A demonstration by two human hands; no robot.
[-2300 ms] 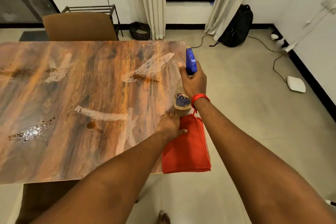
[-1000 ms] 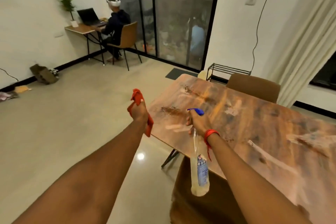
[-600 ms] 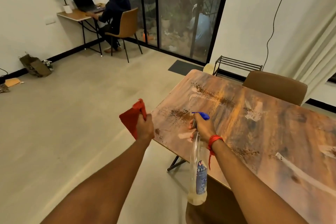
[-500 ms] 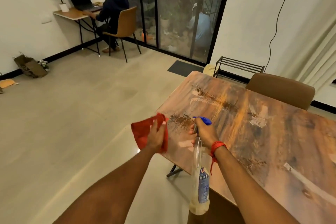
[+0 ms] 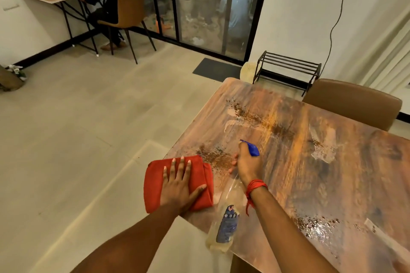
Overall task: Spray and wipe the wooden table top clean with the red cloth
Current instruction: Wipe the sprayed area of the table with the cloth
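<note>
Left hand (image 5: pixel 178 186) lies flat, fingers spread, pressing the red cloth (image 5: pixel 155 182) on the table top (image 5: pixel 310 162) corner. Right hand (image 5: pixel 246 166) is closed around the spray bottle (image 5: pixel 226 224) beside the cloth. Risk: cloth overhangs the edge, so a careless stroke may drag it off

The flat left hand (image 5: pixel 177 186) covered the middle of the folded red cloth (image 5: pixel 153 182), and the cloth hid the table edge beneath it. The right hand (image 5: pixel 247 165) wrapped the neck of the clear spray bottle with its blue nozzle (image 5: pixel 224 224), so the trigger was out of sight — the label print was too blurred to read. The wooden table top (image 5: pixel 310 162) ran off the right and lower edges. The brown padded chair (image 5: pixel 352 102) showed only its backrest — the rest lay behind the table.
</note>
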